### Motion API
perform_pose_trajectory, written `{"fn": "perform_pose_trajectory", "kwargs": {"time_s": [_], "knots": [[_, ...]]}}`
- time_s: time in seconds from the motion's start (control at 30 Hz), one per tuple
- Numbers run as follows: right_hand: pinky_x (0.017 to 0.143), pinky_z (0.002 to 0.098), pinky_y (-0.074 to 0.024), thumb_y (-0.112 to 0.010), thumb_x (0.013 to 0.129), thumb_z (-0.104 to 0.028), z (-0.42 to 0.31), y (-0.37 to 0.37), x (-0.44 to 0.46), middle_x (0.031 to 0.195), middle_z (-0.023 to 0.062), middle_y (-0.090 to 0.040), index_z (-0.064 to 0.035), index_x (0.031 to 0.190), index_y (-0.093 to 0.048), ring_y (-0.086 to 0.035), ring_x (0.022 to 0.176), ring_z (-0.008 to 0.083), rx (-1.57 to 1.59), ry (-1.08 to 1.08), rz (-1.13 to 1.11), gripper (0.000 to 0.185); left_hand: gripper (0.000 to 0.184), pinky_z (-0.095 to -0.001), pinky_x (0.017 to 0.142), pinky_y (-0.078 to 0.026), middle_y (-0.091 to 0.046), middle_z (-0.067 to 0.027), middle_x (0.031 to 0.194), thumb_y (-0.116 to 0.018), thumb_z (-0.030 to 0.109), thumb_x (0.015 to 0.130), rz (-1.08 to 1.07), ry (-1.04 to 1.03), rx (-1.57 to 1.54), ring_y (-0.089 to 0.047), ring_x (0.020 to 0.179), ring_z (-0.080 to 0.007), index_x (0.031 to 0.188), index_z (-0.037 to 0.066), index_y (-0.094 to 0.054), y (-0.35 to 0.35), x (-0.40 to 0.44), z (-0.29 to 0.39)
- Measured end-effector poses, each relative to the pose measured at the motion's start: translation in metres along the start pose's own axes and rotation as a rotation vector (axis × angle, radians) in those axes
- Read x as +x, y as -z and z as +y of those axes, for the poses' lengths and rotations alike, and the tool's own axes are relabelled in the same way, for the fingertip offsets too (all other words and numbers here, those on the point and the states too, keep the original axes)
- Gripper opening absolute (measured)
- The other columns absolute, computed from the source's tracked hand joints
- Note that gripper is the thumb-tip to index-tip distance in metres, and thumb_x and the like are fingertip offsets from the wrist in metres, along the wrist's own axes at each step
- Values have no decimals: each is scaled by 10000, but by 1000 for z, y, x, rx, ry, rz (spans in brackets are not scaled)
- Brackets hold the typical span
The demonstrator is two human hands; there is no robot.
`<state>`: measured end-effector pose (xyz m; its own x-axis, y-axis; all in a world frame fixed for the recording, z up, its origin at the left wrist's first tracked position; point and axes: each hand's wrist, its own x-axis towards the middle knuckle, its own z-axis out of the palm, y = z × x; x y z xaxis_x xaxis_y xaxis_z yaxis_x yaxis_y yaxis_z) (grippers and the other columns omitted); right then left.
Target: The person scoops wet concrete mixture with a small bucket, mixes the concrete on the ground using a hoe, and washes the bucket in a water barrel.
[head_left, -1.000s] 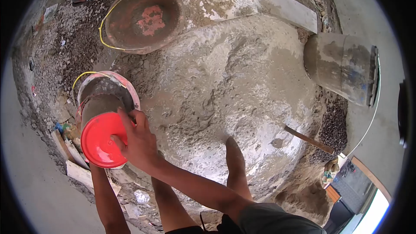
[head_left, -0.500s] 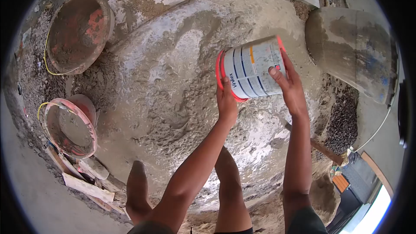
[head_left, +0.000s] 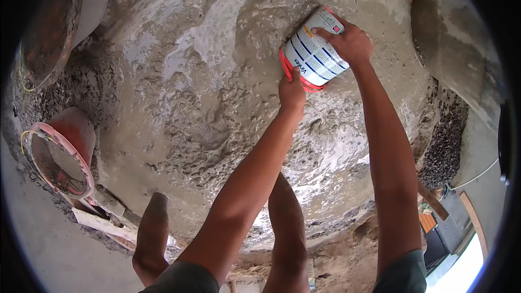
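Observation:
Between my hands is a white paint pail (head_left: 319,51) with a red rim and blue stripes, its label reading something like "Vinitex". It lies tilted over the wet cement mix (head_left: 184,114), its red-rimmed end facing down and left. My left hand (head_left: 292,93) is closed on that rim, thumb on the side. My right hand (head_left: 353,46) grips the other end, thumb across the label and the other fingers mostly hidden behind. The inside of the pail is turned away from view. My bare legs stand in the grey mix, feet sunk out of sight.
A cement-smeared red bucket (head_left: 81,135) with a yellow handle stands at left, a larger tub (head_left: 89,11) above it. Wood scraps (head_left: 103,222) lie at lower left. On the right are a large mud-coated container (head_left: 450,38), dark gravel (head_left: 448,141) and a wooden handle (head_left: 432,201).
The pail has tipped further, its far end swinging up and its rim lower toward the mix. My right hand has turned over its end. The whole view has shifted.

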<state>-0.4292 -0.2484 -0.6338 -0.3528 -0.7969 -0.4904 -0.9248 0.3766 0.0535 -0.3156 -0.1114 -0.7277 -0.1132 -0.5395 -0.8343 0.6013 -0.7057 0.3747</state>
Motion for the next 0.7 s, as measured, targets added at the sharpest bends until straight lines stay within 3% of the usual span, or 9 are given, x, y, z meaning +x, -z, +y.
{"fn": "perform_pose_trajectory", "kwargs": {"time_s": [0.07, 0.23, 0.27, 0.43, 0.53, 0.6, 0.7], "knots": [[826, 392, -539, -630, 663, -755, -5, -2, -6, 1074, 78, -700, -352, 1335, -542, -671, 1007, 254, 7, -22, -65, 788, 390, -334, 919, -422, -622, -109, 1178, -449, 288, 1023, -17, 34, 12, -570, 1055, -172, 1247, -19, -533, 12, -13, 13], [833, 406, -541, -642, 654, -760, -15, -13, -19, 1067, 92, -699, -455, 1318, -524, -674, 997, 265, 55, -8, -95, 740, 302, -311, 864, -431, -639, -90, 1098, -480, 235, 1011, 32, 98, -37, -579, 980, -139, 1151, -17, -571, 30, -39, 27], [810, 401, -547, -685, 618, -718, -17, -15, -25, 972, 105, -721, -295, 1262, -624, -696, 906, 278, 103, 16, -53, 774, 302, -311, 861, -432, -639, -88, 1093, -483, 235, 1011, 64, 110, -20, -577, 976, -135, 1150, -17, -572, 32, -48, 31], [776, 405, -555, -665, 611, -756, -29, -44, -39, 961, 103, -720, -292, 1244, -637, -701, 878, 276, 181, 65, -178, 786, 328, -323, 896, -500, -606, -111, 1172, -524, 222, 994, 204, 139, 31, -605, 1073, -175, 1220, -16, -515, 64, -81, 47], [779, 413, -552, -645, 631, -767, -38, -75, -62, 947, 114, -718, -276, 1229, -646, -701, 870, 280, 285, 71, -336, 774, 275, -304, 867, -435, -640, -84, 1073, -509, 229, 1001, 267, 66, 56, -584, 962, -126, 1129, -7, -570, 94, -109, 49], [861, 414, -526, -681, 645, -709, -47, -102, -93, 1017, 110, -706, -287, 1194, -664, -672, 977, 291, 387, 30, -387, 692, 254, -309, 855, -447, -637, -91, 1081, -535, 204, 986, 323, -3, 137, -591, 956, -135, 1124, -7, -564, 122, -128, 50], [840, 404, -526, -696, 647, -699, -52, -143, -137, 971, 107, -714, -233, 1133, -696, -680, 942, 286, 615, -13, -485, 672, 229, -321, 826, -466, -640, -94, 1067, -578, 156, 956, 371, -33, 382, -603, 930, -148, 1115, -7, -555, 149, -163, 55]]}}
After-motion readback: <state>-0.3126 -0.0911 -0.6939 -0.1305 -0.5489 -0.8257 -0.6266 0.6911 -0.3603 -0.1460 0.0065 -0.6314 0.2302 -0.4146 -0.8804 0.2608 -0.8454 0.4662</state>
